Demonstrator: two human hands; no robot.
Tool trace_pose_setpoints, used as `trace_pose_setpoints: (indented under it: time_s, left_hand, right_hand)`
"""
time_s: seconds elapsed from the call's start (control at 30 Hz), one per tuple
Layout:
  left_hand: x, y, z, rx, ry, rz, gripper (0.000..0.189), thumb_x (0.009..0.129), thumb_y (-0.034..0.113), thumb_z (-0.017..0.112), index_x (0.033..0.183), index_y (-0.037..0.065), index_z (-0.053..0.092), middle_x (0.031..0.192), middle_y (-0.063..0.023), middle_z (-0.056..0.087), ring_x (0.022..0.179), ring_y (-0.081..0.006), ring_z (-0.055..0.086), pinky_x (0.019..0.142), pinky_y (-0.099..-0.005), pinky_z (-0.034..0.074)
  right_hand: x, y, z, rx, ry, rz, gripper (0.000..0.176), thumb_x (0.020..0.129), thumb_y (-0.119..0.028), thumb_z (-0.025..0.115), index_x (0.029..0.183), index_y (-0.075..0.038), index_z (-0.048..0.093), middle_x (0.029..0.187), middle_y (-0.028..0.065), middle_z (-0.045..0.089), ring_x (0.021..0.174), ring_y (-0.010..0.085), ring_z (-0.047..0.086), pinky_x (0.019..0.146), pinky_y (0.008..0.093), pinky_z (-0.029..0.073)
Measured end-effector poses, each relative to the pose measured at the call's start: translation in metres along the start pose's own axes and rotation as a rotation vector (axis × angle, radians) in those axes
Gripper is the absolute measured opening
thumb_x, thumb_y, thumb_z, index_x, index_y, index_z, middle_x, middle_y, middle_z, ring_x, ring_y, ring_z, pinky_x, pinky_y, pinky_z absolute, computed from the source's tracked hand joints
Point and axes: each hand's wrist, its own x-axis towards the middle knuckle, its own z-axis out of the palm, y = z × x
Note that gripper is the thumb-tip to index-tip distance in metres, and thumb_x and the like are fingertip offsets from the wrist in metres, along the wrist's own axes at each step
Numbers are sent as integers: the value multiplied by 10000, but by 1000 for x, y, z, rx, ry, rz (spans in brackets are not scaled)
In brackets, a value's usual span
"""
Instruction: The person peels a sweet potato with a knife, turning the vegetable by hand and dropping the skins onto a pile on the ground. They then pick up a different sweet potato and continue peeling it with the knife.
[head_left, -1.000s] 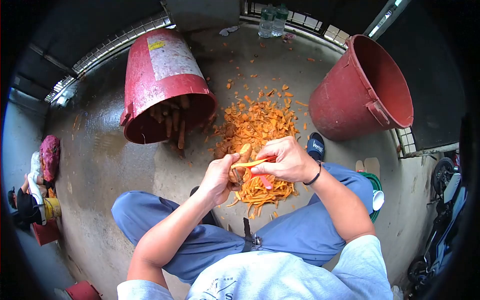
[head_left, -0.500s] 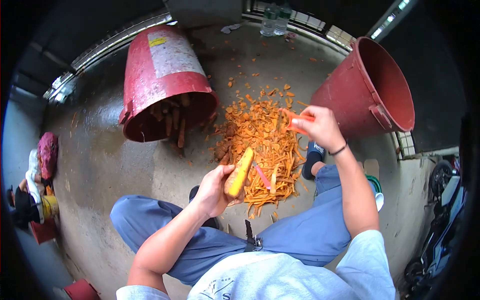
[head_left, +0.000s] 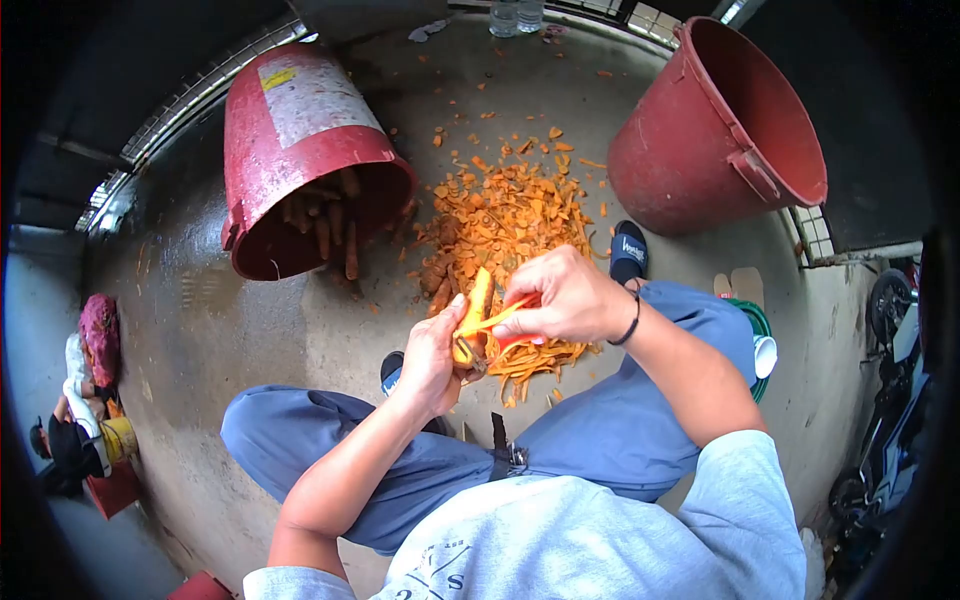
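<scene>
Red plastic, scuffed, forms the tipped bucket at left, with brownish carrots lying in its mouth; nearer, the left hand is closed round the lower end of a carrot, which stands almost upright above the near edge of the peel pile; an orange peeler lies against it, pinched tight in the right hand; the carrot looks stiff and light, probably slick where bared, so the rough lower end seems the surest hold; a second red bucket stands at right.
</scene>
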Motion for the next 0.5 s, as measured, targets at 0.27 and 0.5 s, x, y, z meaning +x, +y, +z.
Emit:
trace_pose_setpoints:
  time_s: [0.27,0.5]
  left_hand:
    - [-20,15,9,88,-133,-62,366,1069,377,527,1101,20,602,776,-128,641,554,-214,572,492,-328,436]
    - [4,7,-6,-96,-4,-131,303,1094,344,461,1096,71,592,816,-81,658,615,-184,592,495,-344,436]
  right_hand:
    - [15,69,-87,-471,550,221,374,782,-351,825,846,9,747,753,187,705,692,291,709,658,387,554]
    - [-4,15,-9,88,76,150,241,833,-197,866,881,8,749,745,20,708,698,55,633,613,250,508]
